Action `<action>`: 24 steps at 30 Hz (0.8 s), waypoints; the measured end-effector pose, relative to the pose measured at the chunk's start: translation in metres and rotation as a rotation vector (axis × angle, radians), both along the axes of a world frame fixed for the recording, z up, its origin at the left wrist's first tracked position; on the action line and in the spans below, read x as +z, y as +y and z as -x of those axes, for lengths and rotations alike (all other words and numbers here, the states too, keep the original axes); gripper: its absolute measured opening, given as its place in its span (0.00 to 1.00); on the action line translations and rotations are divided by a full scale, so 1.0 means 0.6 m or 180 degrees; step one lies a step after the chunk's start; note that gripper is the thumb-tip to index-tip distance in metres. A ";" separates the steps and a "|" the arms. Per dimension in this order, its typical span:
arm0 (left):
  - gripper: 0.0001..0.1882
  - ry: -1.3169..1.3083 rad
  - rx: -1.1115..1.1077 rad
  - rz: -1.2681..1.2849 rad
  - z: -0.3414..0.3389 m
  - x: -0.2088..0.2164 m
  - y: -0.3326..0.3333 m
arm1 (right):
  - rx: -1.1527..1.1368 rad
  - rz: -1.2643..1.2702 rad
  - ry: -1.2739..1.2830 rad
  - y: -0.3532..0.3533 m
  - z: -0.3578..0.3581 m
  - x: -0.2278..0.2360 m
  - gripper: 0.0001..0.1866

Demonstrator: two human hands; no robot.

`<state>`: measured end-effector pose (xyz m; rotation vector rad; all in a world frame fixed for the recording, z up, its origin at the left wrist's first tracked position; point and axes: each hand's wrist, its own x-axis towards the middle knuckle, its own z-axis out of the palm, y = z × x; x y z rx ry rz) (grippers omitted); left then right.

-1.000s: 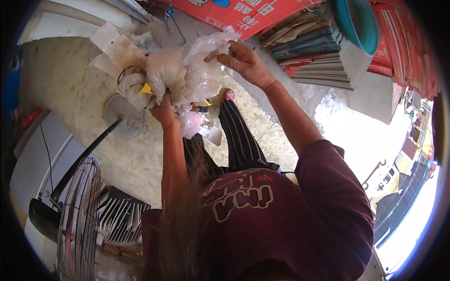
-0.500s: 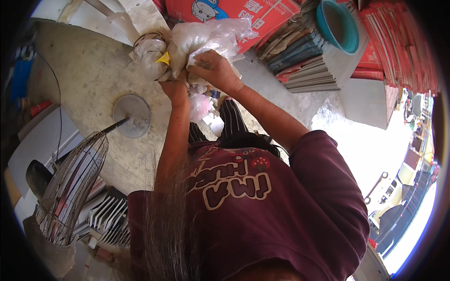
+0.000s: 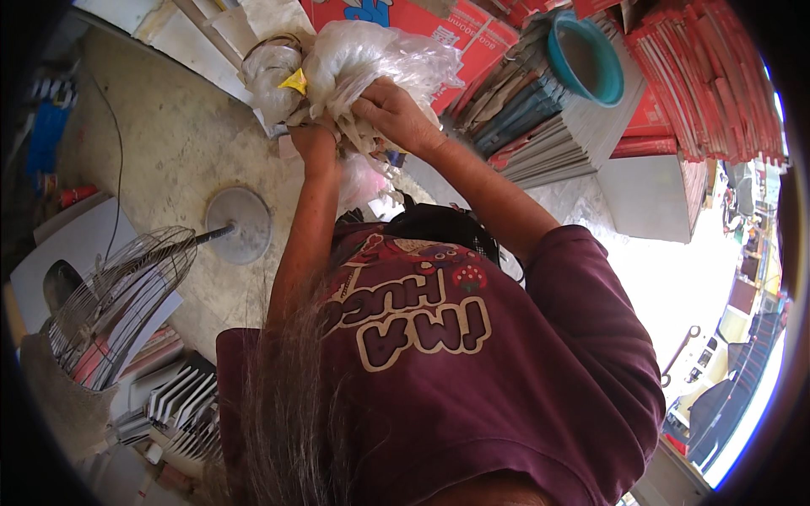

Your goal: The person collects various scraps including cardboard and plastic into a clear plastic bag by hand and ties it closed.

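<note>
A bunch of crumpled clear plastic bags [image 3: 371, 51] is gathered in front of me at the upper middle. My right hand [image 3: 396, 114] is closed on the right side of the plastic, with its fingers curled into the folds. Beneath the bunch, my left hand [image 3: 314, 142] grips its lower left part; plastic covers most of those fingers. Just left of the bunch is a rounded clear plastic bundle [image 3: 272, 80] with a yellow piece [image 3: 294, 81] on it. Below my hands hangs a pinkish plastic bag [image 3: 363, 179], partly hidden behind the left wrist.
A red printed carton [image 3: 472, 42] stands behind the plastic. To the right, a teal basin [image 3: 586, 59] sits on stacked flat boards [image 3: 561, 143], beside piled red cartons [image 3: 709, 84]. At left are a wire-caged fan [image 3: 126, 295] and its round base [image 3: 239, 223].
My right hand has moved slightly down and its fingers have sunk deeper into the plastic. The plastic has spread and shifted a little. The whole view has tilted slightly.
</note>
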<state>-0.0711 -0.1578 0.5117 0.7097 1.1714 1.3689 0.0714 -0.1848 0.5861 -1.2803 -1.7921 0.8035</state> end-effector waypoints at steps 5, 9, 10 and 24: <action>0.22 -0.0304 -0.0018 -0.0215 -0.032 0.056 -0.008 | -0.0958 -0.1158 -0.0473 -0.010 0.027 0.014 0.11; 0.21 -0.0411 -0.0096 -0.0369 -0.025 0.048 0.007 | -0.1169 -0.1401 -0.0740 -0.010 0.037 0.033 0.12; 0.21 -0.0319 -0.0087 -0.0328 -0.027 0.053 0.006 | -0.1209 -0.1299 -0.0712 -0.008 0.035 0.034 0.12; 0.20 -0.1123 -0.1173 -0.0063 -0.007 0.093 0.001 | -0.1609 -0.1275 -0.0986 0.020 0.026 0.034 0.12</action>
